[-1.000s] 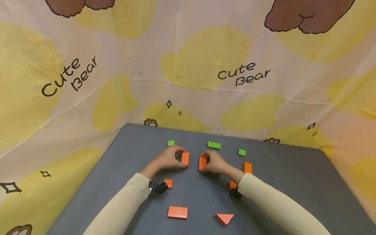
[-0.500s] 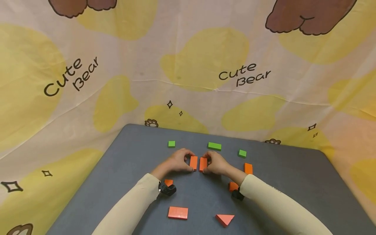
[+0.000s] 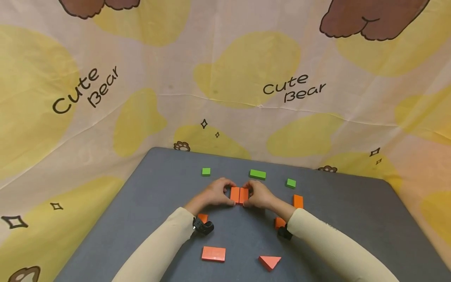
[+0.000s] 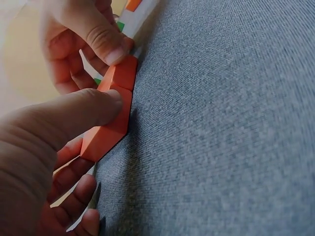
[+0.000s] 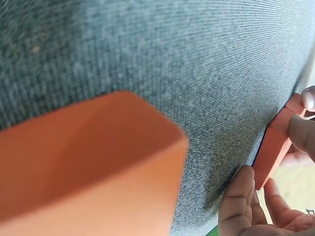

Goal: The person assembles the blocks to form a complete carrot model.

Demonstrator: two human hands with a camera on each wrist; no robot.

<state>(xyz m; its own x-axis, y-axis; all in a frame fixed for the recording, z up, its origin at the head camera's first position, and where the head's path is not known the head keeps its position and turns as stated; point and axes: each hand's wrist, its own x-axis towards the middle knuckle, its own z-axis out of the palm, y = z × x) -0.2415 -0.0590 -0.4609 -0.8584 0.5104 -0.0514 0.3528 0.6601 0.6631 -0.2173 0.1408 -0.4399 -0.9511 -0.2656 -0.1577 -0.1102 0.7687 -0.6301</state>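
Note:
Two orange rectangular blocks lie side by side on the grey cloth-covered table, long sides together. My left hand pinches the left block between thumb and fingers at its near and far ends. The right block is pinched the same way by my right hand. In the left wrist view, my left thumb presses the near end of the left block, and the right block meets it beyond. The right wrist view shows the right block flat on the cloth.
Green blocks stand at the back: a small one, a long one and another small one. Orange blocks lie by the right forearm and near the left wrist. In front are a pink-red rectangular block and a triangular block.
My left hand has moved right with its block, closing the gap until it lies against the right block. My right hand has stayed nearly in place.

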